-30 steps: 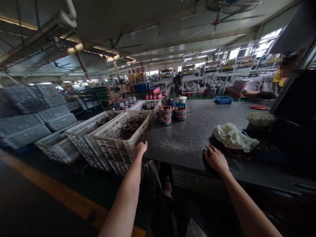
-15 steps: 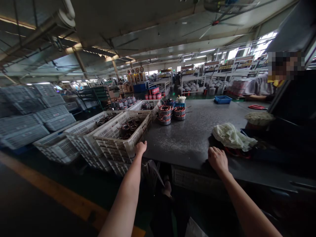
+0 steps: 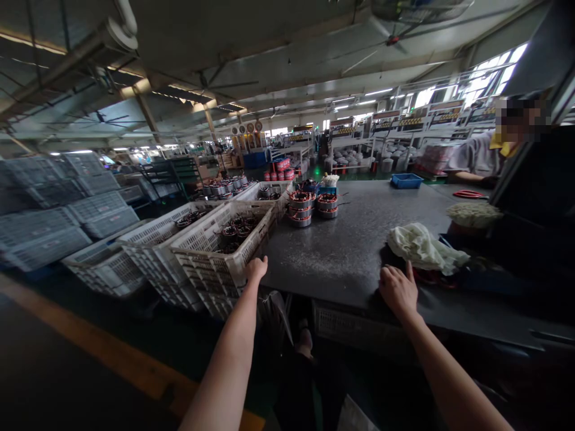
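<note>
While the left hand (image 3: 256,267) is closed over the near corner of a white crate (image 3: 215,251) filled with round coiled parts, the crate is kept against the left edge of the grey table (image 3: 350,251). The right hand (image 3: 398,288) is laid on the table's near edge with one finger stretched out, just beside a pale cloth (image 3: 420,245). Small stacks of parts (image 3: 314,206) are set farther back.

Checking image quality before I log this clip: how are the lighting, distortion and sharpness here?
Head view: strong wide-angle bending at the edges; windows blown out at upper right; floor and lower right very dark; left hand on the white crate and right hand are sharp.
</note>
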Tool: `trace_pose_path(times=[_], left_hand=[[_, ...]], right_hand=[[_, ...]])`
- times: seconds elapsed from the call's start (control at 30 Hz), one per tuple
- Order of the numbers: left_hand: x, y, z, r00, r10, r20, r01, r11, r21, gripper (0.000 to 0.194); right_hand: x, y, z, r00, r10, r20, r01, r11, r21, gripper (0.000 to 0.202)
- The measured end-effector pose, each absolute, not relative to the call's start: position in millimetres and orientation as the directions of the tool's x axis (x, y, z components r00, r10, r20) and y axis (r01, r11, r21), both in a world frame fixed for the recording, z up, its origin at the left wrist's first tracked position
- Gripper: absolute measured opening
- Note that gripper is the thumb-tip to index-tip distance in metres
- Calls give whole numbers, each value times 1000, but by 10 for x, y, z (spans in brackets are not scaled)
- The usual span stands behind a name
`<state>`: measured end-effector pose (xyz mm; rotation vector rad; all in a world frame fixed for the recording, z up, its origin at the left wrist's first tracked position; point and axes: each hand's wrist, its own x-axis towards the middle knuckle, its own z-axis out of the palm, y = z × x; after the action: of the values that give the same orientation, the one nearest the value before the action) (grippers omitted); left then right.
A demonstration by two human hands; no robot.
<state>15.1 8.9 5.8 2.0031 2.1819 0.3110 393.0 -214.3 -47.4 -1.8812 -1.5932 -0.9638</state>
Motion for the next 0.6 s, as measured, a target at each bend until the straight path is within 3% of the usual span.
trace_pose_path(times=[0.6], left_hand=[[155,62,76,-91,996,20,963,83,258,55]], right_hand=[[3946,-2110,-531,76,629,774,985,-170,41,16]])
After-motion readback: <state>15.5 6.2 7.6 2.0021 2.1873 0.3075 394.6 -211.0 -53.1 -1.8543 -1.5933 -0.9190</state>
